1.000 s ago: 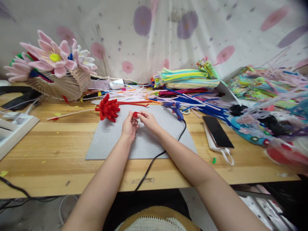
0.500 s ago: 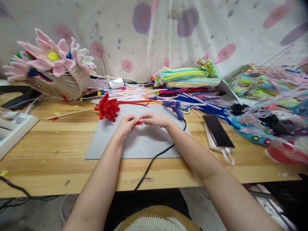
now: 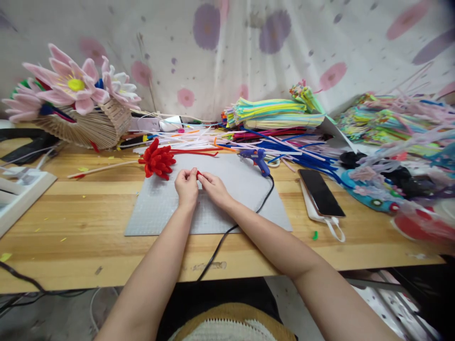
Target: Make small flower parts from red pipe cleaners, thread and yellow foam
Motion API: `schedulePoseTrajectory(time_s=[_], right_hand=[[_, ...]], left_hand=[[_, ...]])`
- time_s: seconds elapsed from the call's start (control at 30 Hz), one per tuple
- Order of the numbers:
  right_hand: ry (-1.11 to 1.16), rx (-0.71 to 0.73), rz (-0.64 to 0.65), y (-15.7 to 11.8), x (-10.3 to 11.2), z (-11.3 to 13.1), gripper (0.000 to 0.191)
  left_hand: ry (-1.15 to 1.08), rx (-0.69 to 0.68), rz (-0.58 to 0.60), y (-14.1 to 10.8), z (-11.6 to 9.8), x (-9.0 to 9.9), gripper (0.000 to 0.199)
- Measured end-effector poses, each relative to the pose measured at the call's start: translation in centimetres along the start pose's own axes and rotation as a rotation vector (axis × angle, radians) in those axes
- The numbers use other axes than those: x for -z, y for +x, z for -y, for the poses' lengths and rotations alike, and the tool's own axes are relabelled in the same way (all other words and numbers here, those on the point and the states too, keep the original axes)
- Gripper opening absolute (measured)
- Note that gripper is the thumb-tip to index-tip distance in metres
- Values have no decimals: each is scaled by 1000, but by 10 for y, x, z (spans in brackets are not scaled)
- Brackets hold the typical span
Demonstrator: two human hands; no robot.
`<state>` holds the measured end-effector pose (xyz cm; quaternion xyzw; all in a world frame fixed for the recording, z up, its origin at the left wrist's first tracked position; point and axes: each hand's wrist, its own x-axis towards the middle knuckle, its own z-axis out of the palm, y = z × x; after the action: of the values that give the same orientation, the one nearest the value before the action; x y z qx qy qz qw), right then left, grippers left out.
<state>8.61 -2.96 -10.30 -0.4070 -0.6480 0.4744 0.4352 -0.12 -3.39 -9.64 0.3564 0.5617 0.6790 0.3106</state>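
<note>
Over the grey cutting mat (image 3: 159,218), my left hand (image 3: 187,186) and my right hand (image 3: 212,187) meet, both closed in a pinch on a small piece of red pipe cleaner (image 3: 198,175). Most of that piece is hidden by the fingers. Just beyond my left hand, a red pipe-cleaner flower (image 3: 157,160) lies on its side, its wooden stick (image 3: 103,168) pointing left. Red pipe cleaners (image 3: 195,152) lie along the mat's far edge. A blue hot glue gun (image 3: 256,160) rests at the mat's back right, beyond my right hand.
The glue gun's black cord (image 3: 227,232) crosses the mat under my right forearm. A phone (image 3: 322,192) lies on a white power bank at right. Bundled pipe cleaners (image 3: 273,113) line the back. Pink flowers in a wooden-stick basket (image 3: 117,121) and a white power strip (image 3: 24,194) stand left.
Both hands have drawn closer together and turned more upright, with the red piece shifting slightly left and up between them. My right forearm has swung left, baring a green scrap near the phone.
</note>
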Motion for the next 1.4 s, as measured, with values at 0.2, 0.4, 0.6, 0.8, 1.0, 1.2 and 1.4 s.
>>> schedulePoseTrajectory(time_s=[0.2,0.4,0.6,0.8,1.0,1.2,1.4], right_hand=[[17,-39,-29,3,19,-2,22],[-100,3,115,2,39,-2,21],[-247,-7,198,4,40,-2,23],[-377,38,47,3,31,1,27],[-239,-2,-103,2,23,1,25],[-276,-22,-100,-3,13,0,21],[-120,-58,19,4,34,4,17]], left_hand=[[-122,302,312,0,-8,4,31],[-76,396,527,5,-17,14,35],[84,221,490,7,-13,17,24],[-15,275,246,-1,-7,4,14],[-259,433,73,-17,-11,-10,21],[-365,446,42,-19,-12,-10,33],[-262,417,288,-13,-9,-3,31]])
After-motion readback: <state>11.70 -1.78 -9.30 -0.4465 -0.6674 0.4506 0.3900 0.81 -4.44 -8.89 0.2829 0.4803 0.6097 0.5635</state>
